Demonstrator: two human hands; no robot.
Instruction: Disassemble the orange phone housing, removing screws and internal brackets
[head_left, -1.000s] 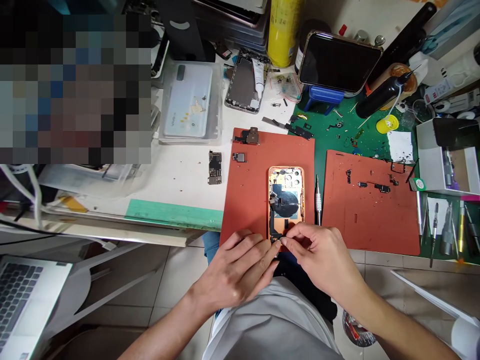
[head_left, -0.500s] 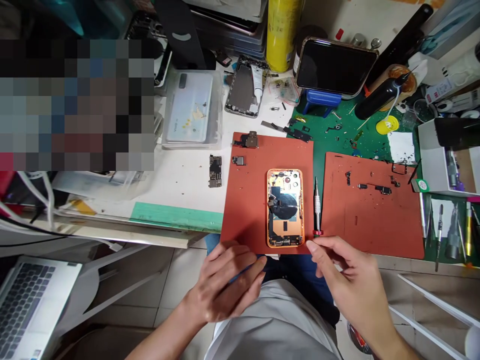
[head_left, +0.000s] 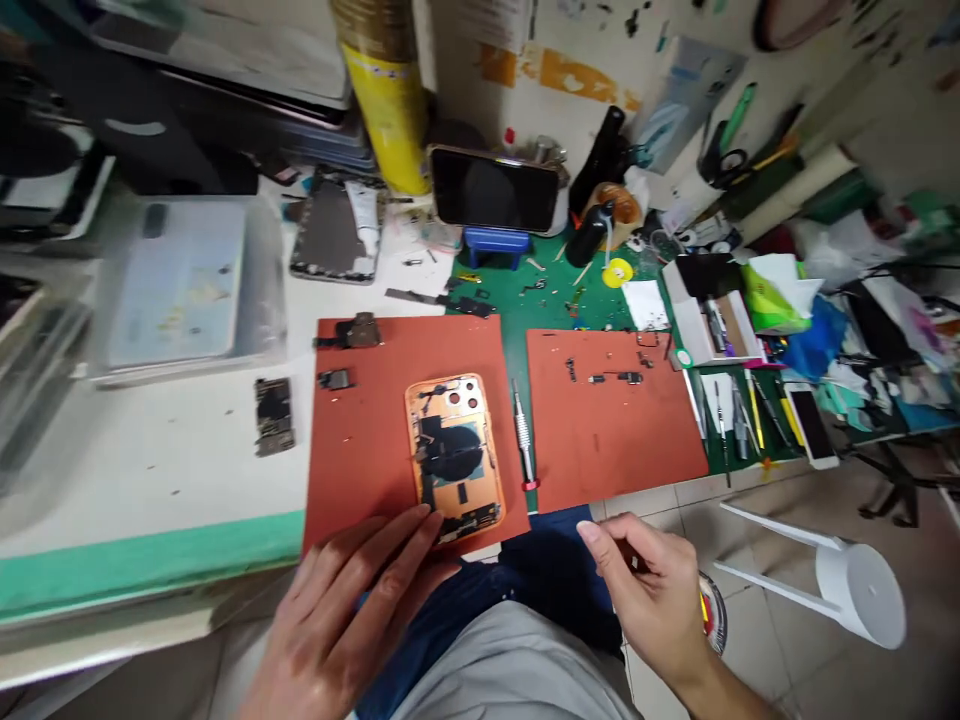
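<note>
An orange phone housing [head_left: 478,486], its inside facing up with a round black coil and dark flex cables, lies slightly turned on the left red mat [head_left: 360,450]. My left hand [head_left: 352,600] has its fingers stretched out, the fingertips at the housing's lower left corner. Past the mats' front edge, over my lap, my right hand [head_left: 649,590] is closed, thumb near the curled index finger; what it holds, if anything, is hidden. Between the mats lies a screwdriver [head_left: 523,435] with a red end. A camera module [head_left: 358,331] and a smaller part [head_left: 335,379] rest on the left mat.
Small parts [head_left: 630,378] lie on the right red mat [head_left: 600,440]. A circuit board [head_left: 274,415] sits on the white table at left, near a boxed phone [head_left: 180,285]. Behind stand a phone on a blue stand [head_left: 495,245] and a yellow can [head_left: 386,120]. Tools [head_left: 739,410] lie right.
The view has swung to the right. My left hand has come forward onto the mat at the housing, which now lies slightly turned. My right hand is farther from the housing.
</note>
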